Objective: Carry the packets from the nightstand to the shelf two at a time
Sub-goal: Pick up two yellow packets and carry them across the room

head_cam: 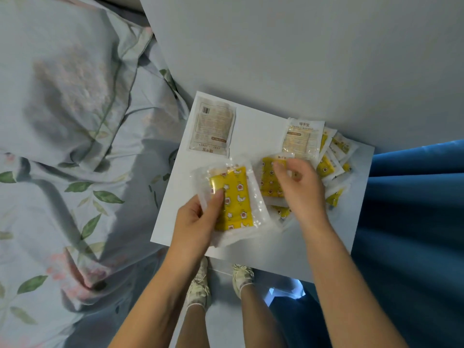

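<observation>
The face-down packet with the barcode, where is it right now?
In the head view, the barcode packet lies alone at the nightstand's far left corner, beside the bed, apart from the pile on the right.

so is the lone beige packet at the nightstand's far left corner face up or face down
Face down: the beige packet shows its barcode and fine print, lying flat on the white nightstand.

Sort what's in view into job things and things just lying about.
Job: yellow packet in left hand; right hand on second packet; packet pile; lone packet; nightstand.
Lying about: pillow; bedding; curtain; shoes.
</observation>
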